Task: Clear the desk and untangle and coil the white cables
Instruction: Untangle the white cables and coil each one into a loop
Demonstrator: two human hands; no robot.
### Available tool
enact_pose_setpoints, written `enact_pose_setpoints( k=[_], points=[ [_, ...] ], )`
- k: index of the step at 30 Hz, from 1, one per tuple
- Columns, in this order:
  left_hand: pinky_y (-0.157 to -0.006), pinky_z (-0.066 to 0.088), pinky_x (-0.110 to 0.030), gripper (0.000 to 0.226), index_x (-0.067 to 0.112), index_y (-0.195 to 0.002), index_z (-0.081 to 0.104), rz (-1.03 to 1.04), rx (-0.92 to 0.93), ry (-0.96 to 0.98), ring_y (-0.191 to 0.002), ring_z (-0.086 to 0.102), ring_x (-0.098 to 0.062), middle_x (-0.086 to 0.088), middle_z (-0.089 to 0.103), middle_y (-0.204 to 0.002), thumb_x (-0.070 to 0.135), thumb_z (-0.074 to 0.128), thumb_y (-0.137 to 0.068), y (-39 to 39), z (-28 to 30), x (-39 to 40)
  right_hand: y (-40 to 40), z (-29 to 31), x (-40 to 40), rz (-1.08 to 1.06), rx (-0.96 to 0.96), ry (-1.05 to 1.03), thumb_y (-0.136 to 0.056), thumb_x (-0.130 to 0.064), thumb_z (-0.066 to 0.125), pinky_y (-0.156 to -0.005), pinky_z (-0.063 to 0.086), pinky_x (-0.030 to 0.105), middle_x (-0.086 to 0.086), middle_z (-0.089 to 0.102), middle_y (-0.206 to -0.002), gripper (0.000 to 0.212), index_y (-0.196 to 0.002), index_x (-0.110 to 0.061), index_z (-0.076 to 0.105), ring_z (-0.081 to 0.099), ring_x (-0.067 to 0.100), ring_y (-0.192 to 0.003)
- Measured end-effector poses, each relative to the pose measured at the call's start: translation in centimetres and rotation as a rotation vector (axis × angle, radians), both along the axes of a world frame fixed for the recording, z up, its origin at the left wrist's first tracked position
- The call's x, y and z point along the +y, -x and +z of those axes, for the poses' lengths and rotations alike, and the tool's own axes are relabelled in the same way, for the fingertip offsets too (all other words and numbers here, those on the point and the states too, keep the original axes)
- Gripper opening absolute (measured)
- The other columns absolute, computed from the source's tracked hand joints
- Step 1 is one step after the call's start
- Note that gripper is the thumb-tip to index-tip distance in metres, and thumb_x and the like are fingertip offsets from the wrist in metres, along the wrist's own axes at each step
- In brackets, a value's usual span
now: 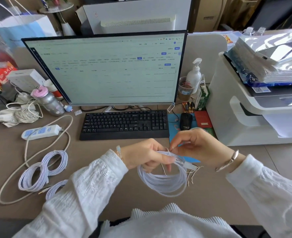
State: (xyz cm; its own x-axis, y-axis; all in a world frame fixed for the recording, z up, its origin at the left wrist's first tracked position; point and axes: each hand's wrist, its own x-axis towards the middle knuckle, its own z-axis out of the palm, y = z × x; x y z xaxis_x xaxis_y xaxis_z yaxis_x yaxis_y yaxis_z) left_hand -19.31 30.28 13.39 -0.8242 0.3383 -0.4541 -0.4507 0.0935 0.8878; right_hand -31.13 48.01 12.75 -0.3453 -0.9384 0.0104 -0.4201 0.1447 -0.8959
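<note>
A coiled white cable (pixel 162 182) hangs above the brown desk (pixel 107 169), in front of the keyboard. My left hand (pixel 145 155) grips the top of this coil, thumb over the strands. My right hand (pixel 196 146) pinches a thin wire tie (pixel 171 149) at the same spot; several loose ties (pixel 192 176) dangle beside the cable's white plug (pixel 190 165). Two finished white coils (pixel 33 177), (pixel 56 160) lie at the left, and a third coil (pixel 56 188) shows partly beneath my left sleeve.
A white power strip (pixel 40 132) with a long grey cord (pixel 13 177) loops round the left coils. A black keyboard (pixel 124 124), mouse (pixel 185 121), monitor (pixel 107 69), bottle (pixel 49 102), tangled cable pile (pixel 21 114) and printer (pixel 255 107) ring the work area.
</note>
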Motion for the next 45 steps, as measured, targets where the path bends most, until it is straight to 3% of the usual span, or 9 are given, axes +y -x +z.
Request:
enact_pose_setpoints(
  k=[6,12,16,20,27,32,35,40,45],
  points=[
    [-0.043,0.025,-0.011,0.027,0.007,-0.084,0.068,-0.348,-0.274,-0.623,-0.033,0.017,-0.007,0.008,0.021,-0.043,0.033,0.066,-0.089,0.5,-0.5,-0.8,-1.3,4.1,0.1,0.161,0.149,0.198,-0.085,-0.010,0.070,-0.086,0.049,0.023,0.002,0.064,-0.101,0.005,-0.089,-0.011,0.073,0.064,0.016,-0.096],
    [-0.044,0.019,-0.013,0.011,0.015,-0.100,0.063,-0.433,-0.254,-0.861,-0.035,0.006,-0.007,0.009,0.020,-0.050,0.022,0.059,-0.094,0.0,-0.6,0.3,-2.1,5.8,0.3,0.202,0.078,0.185,-0.086,-0.013,0.068,-0.080,0.053,0.033,0.004,0.068,-0.090,0.005,-0.090,-0.011,0.071,0.067,0.020,-0.084],
    [-0.046,0.022,-0.013,0.077,-0.019,-0.127,0.024,-0.448,-0.437,-0.752,-0.036,0.015,-0.008,0.007,0.023,-0.047,0.022,0.074,-0.084,0.2,-1.2,0.3,-2.5,6.3,0.4,0.216,0.163,0.157,-0.086,-0.018,0.069,-0.074,0.049,0.018,-0.010,0.065,-0.084,0.006,-0.091,-0.019,0.073,0.064,0.010,-0.076],
    [-0.040,0.023,-0.017,0.024,0.005,-0.086,0.070,-0.292,-0.152,-0.310,-0.035,0.020,-0.009,0.006,0.027,-0.044,0.029,0.071,-0.085,0.7,1.0,-0.2,-1.9,5.6,0.8,0.134,0.377,0.106,-0.086,-0.016,0.068,-0.068,0.043,0.009,-0.013,0.061,-0.078,0.005,-0.088,-0.017,0.072,0.059,0.003,-0.068],
    [-0.054,0.036,-0.027,0.037,0.017,-0.059,0.051,0.133,0.369,1.008,-0.056,0.045,-0.021,0.002,0.048,-0.054,0.041,0.062,-0.085,1.4,1.5,2.8,-1.3,2.8,-0.5,-0.177,0.600,-0.069,-0.083,0.001,0.064,-0.060,0.040,0.017,-0.003,0.060,-0.074,0.010,-0.081,-0.009,0.066,0.050,0.009,-0.063],
    [-0.040,0.030,-0.021,0.031,0.016,-0.060,0.057,0.139,0.762,1.484,-0.037,0.054,-0.025,-0.003,0.054,-0.045,0.032,0.081,-0.073,0.9,-0.9,3.9,-1.0,1.9,-2.2,-0.444,0.053,-0.185,-0.084,-0.004,0.063,-0.057,0.048,0.015,0.000,0.066,-0.064,0.009,-0.078,-0.008,0.069,0.058,0.009,-0.057],
    [-0.038,0.031,-0.021,0.026,0.013,-0.062,0.060,0.189,0.834,1.444,-0.035,0.053,-0.027,-0.004,0.054,-0.043,0.024,0.084,-0.066,1.0,-2.0,3.0,-1.0,1.2,-2.3,-0.457,-0.293,-0.078,-0.085,-0.001,0.066,-0.056,0.051,0.018,0.009,0.067,-0.067,0.004,-0.084,-0.003,0.069,0.059,0.014,-0.058],
    [-0.049,0.039,-0.025,0.027,0.010,-0.073,0.069,0.367,0.679,0.979,-0.052,0.056,-0.024,-0.003,0.062,-0.057,0.035,0.070,-0.084,0.5,-0.9,1.9,-0.9,-0.3,-0.8,-0.360,0.096,0.190,-0.083,-0.023,0.072,-0.065,0.043,0.020,-0.009,0.064,-0.080,0.012,-0.094,-0.025,0.072,0.057,0.009,-0.072],
    [-0.050,0.038,-0.025,0.025,0.012,-0.077,0.072,0.301,0.504,0.627,-0.049,0.046,-0.007,0.001,0.059,-0.057,0.035,0.078,-0.079,0.1,1.5,1.8,-1.2,-0.5,0.0,-0.267,-0.170,0.313,-0.079,-0.051,0.069,-0.092,0.049,0.028,-0.004,0.068,-0.106,0.029,-0.095,-0.028,0.076,0.062,0.017,-0.106]
  ],
)
